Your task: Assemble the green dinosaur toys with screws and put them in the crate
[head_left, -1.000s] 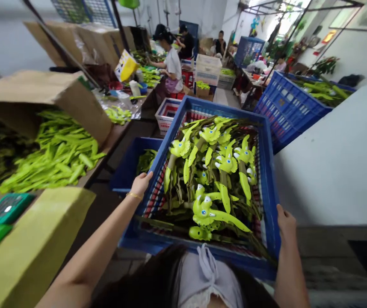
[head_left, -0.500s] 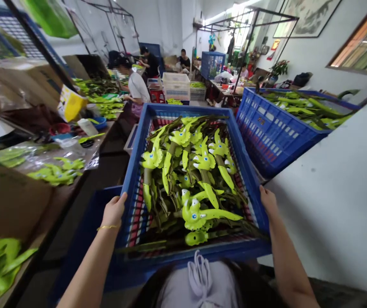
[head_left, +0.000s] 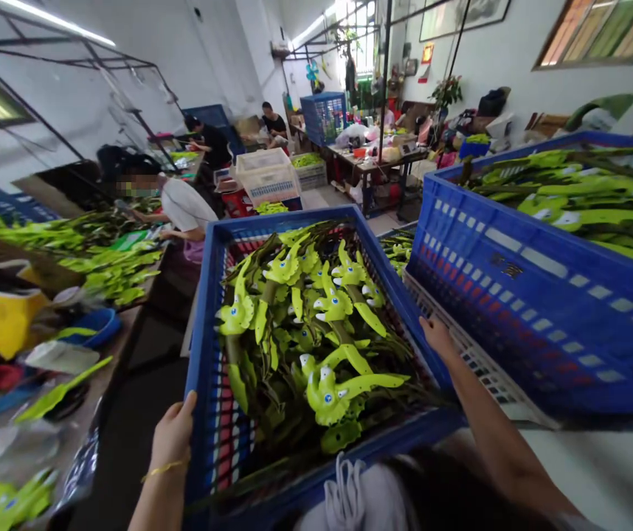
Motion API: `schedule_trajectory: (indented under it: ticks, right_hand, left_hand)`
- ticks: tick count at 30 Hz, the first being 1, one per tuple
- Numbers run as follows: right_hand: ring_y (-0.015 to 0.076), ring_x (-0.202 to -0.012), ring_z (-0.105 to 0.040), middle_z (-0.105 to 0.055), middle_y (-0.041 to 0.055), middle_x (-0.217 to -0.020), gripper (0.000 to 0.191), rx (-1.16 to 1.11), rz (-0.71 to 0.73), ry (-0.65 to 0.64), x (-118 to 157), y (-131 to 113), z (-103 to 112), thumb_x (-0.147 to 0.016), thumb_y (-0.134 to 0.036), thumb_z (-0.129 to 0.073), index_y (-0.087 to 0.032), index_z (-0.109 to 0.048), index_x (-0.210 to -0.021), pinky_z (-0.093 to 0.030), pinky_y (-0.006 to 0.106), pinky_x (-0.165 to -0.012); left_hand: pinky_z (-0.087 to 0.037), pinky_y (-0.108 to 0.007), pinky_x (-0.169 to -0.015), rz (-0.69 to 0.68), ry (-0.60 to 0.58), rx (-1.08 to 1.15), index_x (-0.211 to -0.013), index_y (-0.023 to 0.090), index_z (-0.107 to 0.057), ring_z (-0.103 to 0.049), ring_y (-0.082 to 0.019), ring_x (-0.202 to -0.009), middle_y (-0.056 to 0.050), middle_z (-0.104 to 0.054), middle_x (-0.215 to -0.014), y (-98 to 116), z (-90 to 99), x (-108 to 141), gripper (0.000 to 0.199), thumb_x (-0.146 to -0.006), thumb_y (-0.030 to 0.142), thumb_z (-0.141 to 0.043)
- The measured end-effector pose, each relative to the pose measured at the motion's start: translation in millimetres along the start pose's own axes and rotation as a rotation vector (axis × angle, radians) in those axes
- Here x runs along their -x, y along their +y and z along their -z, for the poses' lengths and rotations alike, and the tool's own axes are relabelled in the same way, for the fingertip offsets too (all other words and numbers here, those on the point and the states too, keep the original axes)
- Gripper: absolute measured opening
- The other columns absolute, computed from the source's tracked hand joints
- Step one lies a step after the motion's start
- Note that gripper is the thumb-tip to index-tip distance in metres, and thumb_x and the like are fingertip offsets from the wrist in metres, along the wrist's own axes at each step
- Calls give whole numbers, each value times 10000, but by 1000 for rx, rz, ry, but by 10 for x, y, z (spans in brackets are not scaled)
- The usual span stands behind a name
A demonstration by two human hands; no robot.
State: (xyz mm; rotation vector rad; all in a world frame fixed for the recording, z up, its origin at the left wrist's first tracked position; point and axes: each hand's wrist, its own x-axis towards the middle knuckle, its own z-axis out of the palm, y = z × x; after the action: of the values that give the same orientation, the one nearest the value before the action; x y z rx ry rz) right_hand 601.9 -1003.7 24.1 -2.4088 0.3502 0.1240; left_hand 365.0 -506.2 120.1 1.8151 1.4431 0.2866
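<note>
A blue crate point(head_left: 199, 295) is held in front of my body, tilted a little. Inside it lies a pile of green dinosaur-shaped pieces point(head_left: 327, 391) with blue eyes, white horns and dark undersides. My left hand point(head_left: 174, 428), with a gold bracelet at the wrist, is closed on the crate's left side. On the right side, my right hand point(head_left: 437, 341) grips the crate's edge, its fingers partly hidden by the rim.
A large blue crate point(head_left: 516, 287) of green pieces stands close on the right, above a white crate point(head_left: 482, 361). Along the left runs a cluttered table point(head_left: 122, 332). A seated person point(head_left: 187, 206) works ahead left; white crates point(head_left: 266, 177) stand ahead.
The view has moved forward and turned right. The large blue crate on the right is nearer, and the seated person in white looks closer. Both hands still hold the carried crate.
</note>
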Motion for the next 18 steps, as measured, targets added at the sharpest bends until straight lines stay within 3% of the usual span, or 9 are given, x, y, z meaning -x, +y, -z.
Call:
schedule_trajectory:
  ticks: [3, 6, 8, 10, 11, 13, 16, 17, 18]
  right_hand:
    - [136, -698, -556, -594, 6, -692, 354, -10, 6, -1, 18, 15, 108, -928, -430, -499, -148, -593, -736, -420, 281, -730]
    - [148, -698, -531, -602, 34, -686, 412, -18, 37, 17, 111, 213, 409, -910, -481, -486, -136, -605, -720, -361, 253, -680]
    - [139, -681, -501, -604, 35, -678, 449, -18, 54, 34, 102, 409, 613, -900, -515, -476, -125, -611, -724, -332, 243, -654]
    - [133, -676, -481, -620, 38, -702, 475, -18, 65, 67, 9, 533, 612, -894, -542, -461, -115, -625, -766, -316, 236, -641]
    - [134, -680, -479, -631, 43, -724, 487, -19, 67, 91, -49, 541, 479, -891, -556, -456, -113, -631, -791, -311, 235, -637]
    - [140, -694, -488, -652, 54, -772, 501, -23, 66, 143, -104, 472, -58, -886, -578, -451, -118, -640, -827, -309, 237, -635]
    - [152, -720, -525, -677, 69, -827, 486, -35, 42, 204, 134, 520, -990, -888, -575, -456, -131, -650, -848, -322, 242, -644]
    - [157, -732, -540, -685, 73, -843, 472, -38, 25, 217, 295, 675, -1111, -890, -563, -460, -134, -654, -860, -328, 244, -648]
    - [164, -746, -556, -690, 79, -858, 459, -42, 5, 226, 478, 904, -1067, -894, -550, -461, -136, -659, -872, -333, 245, -652]
  left_hand:
    - [-267, -260, -421, 25, -26, -41, -751, 198, -552, -353, -124, -432, 54, -379, -481, 4, -44, 145, 406, -639, 588, -544]
    - [-216, -251, -392, 60, -20, 3, -735, 197, -550, -288, -107, -388, 76, -309, -433, 17, -108, 541, 334, -666, 523, -571]
    - [-233, -240, -388, 63, 15, 25, -717, 201, -542, -296, -102, -381, 82, -316, -417, 56, -234, 803, 254, -679, 447, -594]
    - [-234, -228, -379, 56, 47, 20, -694, 205, -540, -314, -100, -368, 87, -340, -408, 74, -432, 813, 197, -692, 393, -596]
    - [-227, -222, -372, 46, 59, 16, -675, 206, -538, -318, -98, -359, 89, -347, -401, 44, -542, 668, 183, -698, 379, -595]
    - [-219, -210, -358, 17, 80, 24, -630, 204, -527, -329, -94, -342, 91, -364, -388, -150, -739, 98, 179, -698, 354, -597]
    - [-269, -207, -346, -59, 75, 37, -566, 209, -491, -353, -97, -323, 93, -390, -371, -740, -927, -761, 202, -687, 338, -587]
    - [-285, -213, -339, -97, 77, 28, -550, 214, -489, -362, -103, -314, 91, -403, -365, -939, -966, -804, 210, -680, 348, -586]
    - [-303, -221, -333, -146, 84, 7, -536, 219, -496, -382, -114, -308, 87, -426, -361, -1094, -993, -664, 216, -672, 362, -585]
